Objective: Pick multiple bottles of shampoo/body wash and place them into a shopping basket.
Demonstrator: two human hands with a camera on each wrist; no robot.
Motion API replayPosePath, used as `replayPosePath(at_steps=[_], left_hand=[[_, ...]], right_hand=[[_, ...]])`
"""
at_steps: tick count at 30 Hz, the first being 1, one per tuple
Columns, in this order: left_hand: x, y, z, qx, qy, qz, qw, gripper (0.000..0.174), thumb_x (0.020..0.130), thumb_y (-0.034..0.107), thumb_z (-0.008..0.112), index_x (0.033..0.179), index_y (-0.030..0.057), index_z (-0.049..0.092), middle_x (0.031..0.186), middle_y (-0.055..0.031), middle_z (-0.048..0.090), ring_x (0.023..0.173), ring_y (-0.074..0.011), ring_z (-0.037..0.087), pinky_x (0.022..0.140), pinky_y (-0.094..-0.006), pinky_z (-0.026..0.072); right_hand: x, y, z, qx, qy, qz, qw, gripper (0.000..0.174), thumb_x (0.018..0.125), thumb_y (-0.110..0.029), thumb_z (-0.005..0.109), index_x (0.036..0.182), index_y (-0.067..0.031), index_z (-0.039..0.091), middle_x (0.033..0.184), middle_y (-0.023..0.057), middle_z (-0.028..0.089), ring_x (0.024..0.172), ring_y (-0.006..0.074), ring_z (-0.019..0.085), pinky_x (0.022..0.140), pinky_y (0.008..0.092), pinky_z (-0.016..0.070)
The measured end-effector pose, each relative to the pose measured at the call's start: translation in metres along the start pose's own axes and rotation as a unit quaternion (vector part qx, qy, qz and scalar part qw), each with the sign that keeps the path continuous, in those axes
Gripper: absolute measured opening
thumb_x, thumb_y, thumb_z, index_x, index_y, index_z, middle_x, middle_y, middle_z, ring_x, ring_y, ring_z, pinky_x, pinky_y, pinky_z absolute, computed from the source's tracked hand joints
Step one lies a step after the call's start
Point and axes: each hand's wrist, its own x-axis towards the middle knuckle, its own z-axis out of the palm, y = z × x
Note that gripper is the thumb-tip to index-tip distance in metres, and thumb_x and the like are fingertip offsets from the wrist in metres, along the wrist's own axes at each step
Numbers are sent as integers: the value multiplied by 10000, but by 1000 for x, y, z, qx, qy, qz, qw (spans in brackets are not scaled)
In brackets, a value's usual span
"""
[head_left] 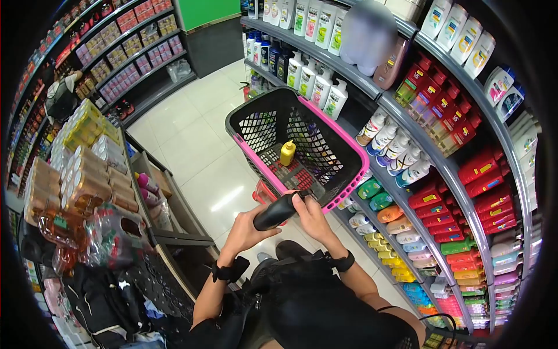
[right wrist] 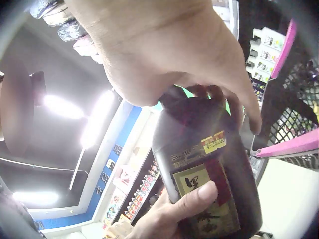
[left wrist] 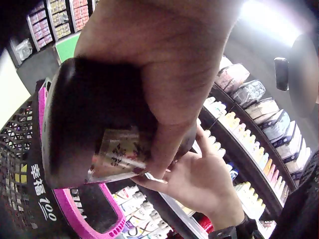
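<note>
- Left grip (head_left: pixel 246 234) was curled round the flat-sided black plastic bottle (head_left: pixel 274 214), centre of frame, beside the pink-rimmed black mesh basket (head_left: pixel 347 157).
- Right grip (head_left: pixel 312 219) had fingers curled about its neck end.
- Likely risk: a drop, if either grip loosened on smooth plastic.

Near-black all over the toiletry bottle (right wrist: pixel 199 117), with a gold label (right wrist: pixel 219 219) in brushed black characters, a dark red strip (right wrist: pixel 219 180) along the label's edge, and a yellow-and-red price sticker (right wrist: pixel 214 143) above. Black on the shopping basket (head_left: pixel 247 119) too, in open lattice, edged with a hot-pink rim (head_left: pixel 336 124) and lettered in white. Bright yellow on the squeeze bottle (head_left: pixel 288 153) inside. Plain black on both wrist straps (head_left: pixel 346 261). White on the shelved pump bottles (head_left: pixel 308 79), with green and pink prints. Deep red on the bottles (head_left: pixel 479 171) to the right, dotted with yellow stickers. Pale cream on the floor tiles (head_left: pixel 200 145); flat green on the wall panel (head_left: pixel 209 13).
</note>
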Motion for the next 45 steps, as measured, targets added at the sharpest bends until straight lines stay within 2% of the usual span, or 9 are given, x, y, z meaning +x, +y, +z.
replayPosePath(at_steps=[3,10,11,15,18,23,30,35,45], left_hand=[[23,-22,-15,11,-4,44,999,532,685,223,812,1137,38,604,955,-162,684,861,-311,675,792,-365,519],[93,-47,-33,33,-10,79,996,575,714,189,798,1207,44,540,1043,-182,651,942,-334,649,819,-378,512],[108,-49,-37,37,-16,78,996,575,714,189,798,1207,44,540,1043,-182,651,942,-334,649,819,-378,512],[180,-52,-49,63,-57,110,990,616,722,207,793,1242,44,505,1087,-195,631,966,-379,623,819,-402,509],[245,-52,-53,99,-79,156,980,629,721,209,791,1251,40,495,1108,-203,616,987,-396,603,828,-419,501],[335,-76,-39,106,-126,198,966,636,717,198,790,1251,30,489,1116,-210,603,998,-401,587,838,-434,486],[412,-115,-4,26,-232,119,965,674,682,101,779,1265,26,450,1118,-191,586,1051,-388,561,887,-440,470],[459,-180,33,-98,-369,143,913,870,593,69,775,1346,27,340,1256,-221,475,1197,-385,470,1013,-419,394],[513,-211,74,34,-481,63,874,1029,512,94,859,1375,27,302,1303,-226,447,1201,-371,474,991,-418,433]], right_hand=[[24,-14,8,31,-23,89,995,433,1022,-346,370,1145,16,572,1000,82,624,932,144,565,883,289,432],[94,-14,21,74,100,17,992,318,994,-263,461,1077,11,602,1001,71,640,903,116,569,805,265,462],[107,-13,23,131,146,10,981,278,945,-253,573,1038,5,620,846,68,637,695,107,562,625,265,461],[160,-15,-4,-5,161,25,987,254,936,-226,592,1069,-11,607,862,27,611,805,81,549,732,243,465],[203,6,-28,36,192,87,977,390,890,-301,658,1110,11,579,753,56,612,678,102,577,590,257,469],[256,37,-47,139,254,112,951,564,786,-323,774,1130,66,556,944,85,622,849,123,588,746,257,484],[311,76,-60,137,321,190,918,518,750,-247,782,1130,39,578,958,100,651,855,161,617,776,290,499],[348,99,-56,-64,317,160,933,524,619,-185,768,1089,-16,610,895,126,678,822,217,669,757,322,520],[375,177,-55,-81,413,170,891,434,674,-190,744,1071,-46,643,931,108,682,861,174,663,769,301,512]])
